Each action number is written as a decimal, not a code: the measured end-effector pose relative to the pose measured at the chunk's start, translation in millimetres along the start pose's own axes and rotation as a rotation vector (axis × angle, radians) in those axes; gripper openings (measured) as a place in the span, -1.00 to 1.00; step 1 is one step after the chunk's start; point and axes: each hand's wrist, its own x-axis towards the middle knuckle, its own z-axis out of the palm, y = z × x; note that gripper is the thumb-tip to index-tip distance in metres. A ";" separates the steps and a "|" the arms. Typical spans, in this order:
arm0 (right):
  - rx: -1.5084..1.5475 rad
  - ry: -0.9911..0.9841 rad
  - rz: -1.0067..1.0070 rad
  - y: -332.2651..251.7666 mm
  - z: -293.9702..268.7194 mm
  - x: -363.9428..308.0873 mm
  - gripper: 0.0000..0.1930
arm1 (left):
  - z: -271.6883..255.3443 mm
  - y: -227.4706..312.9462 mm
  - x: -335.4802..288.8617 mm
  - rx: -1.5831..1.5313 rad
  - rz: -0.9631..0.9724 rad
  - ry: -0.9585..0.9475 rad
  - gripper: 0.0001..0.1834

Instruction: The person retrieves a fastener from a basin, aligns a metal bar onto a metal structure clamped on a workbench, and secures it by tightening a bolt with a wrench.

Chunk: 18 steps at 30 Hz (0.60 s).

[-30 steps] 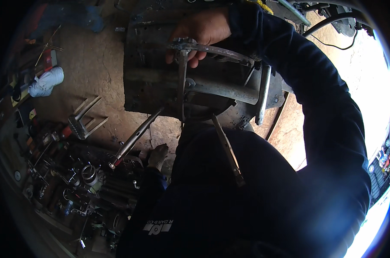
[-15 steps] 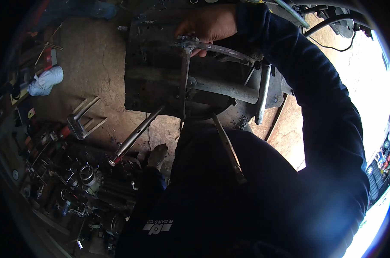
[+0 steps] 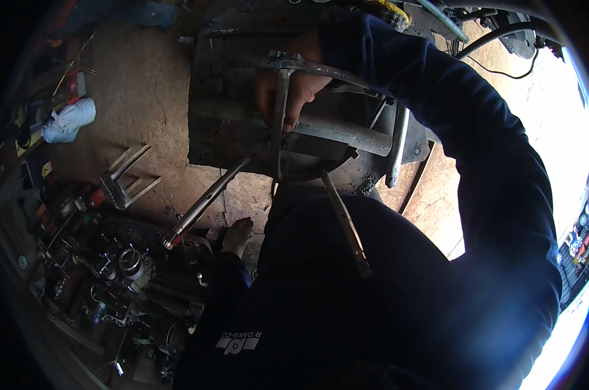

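My bare right hand (image 3: 301,91) reaches under the curved bar of a welded steel frame (image 3: 281,97). Its fingers are bent together behind the flat upright bar, at a small round metal piece on a grey pipe (image 3: 346,134); what they pinch is mostly hidden. The pipe lies across a dark metal plate table (image 3: 210,146). Low beside my body, my left hand (image 3: 238,235) wears a pale work glove, and its fingers are too dim to make out. Close to it, a metal tube (image 3: 207,205) with a red end juts out from the table edge.
A rack-like metal piece with prongs (image 3: 116,188) stands on the brown floor (image 3: 138,97). Machine parts and tools (image 3: 132,263) crowd the lower left. A white bundle (image 3: 70,120) lies at far left. A flat metal bar (image 3: 346,224) slants toward my body. A black cable (image 3: 509,29) arches at upper right.
My right hand has moved from above the curved bar down and nearer, under it, to the small round piece at the pipe. My left hand stays where it was.
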 end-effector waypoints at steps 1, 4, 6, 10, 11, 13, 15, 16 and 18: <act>-0.006 0.007 0.002 1.7 -3.2 -0.5 -0.54 | -2.0 5.2 0.7 -0.010 -0.016 -0.005 -0.57; -0.031 0.025 0.004 5.9 -4.8 2.7 -0.55 | -4.6 22.1 2.2 -0.016 -0.099 -0.007 -0.61; -0.074 0.065 0.007 7.7 -6.5 2.5 -0.56 | -5.8 35.9 5.5 -0.045 -0.161 0.009 -0.62; -0.280 0.289 0.009 6.7 -20.4 -10.3 -0.57 | -1.4 37.9 1.3 -0.256 -0.192 0.166 -0.83; -0.305 0.354 0.010 6.1 -26.5 -17.6 -0.57 | -1.5 36.4 -0.3 -0.314 -0.187 0.212 -0.84; -0.278 0.408 0.077 -20.2 -39.7 -39.3 -0.61 | 1.6 19.2 -10.1 -0.304 0.019 0.176 -0.84; -0.249 0.491 0.203 -20.9 -40.6 -59.2 -0.59 | -0.1 48.0 -1.0 -0.424 -0.084 0.127 -0.82; -0.191 0.542 0.152 -7.7 -42.2 -71.5 -0.58 | -9.9 74.6 0.3 -0.520 -0.285 0.107 -0.81; -0.161 0.551 0.064 -2.4 -50.9 -66.9 -0.56 | -4.1 44.1 -5.1 -0.410 -0.293 0.172 -0.79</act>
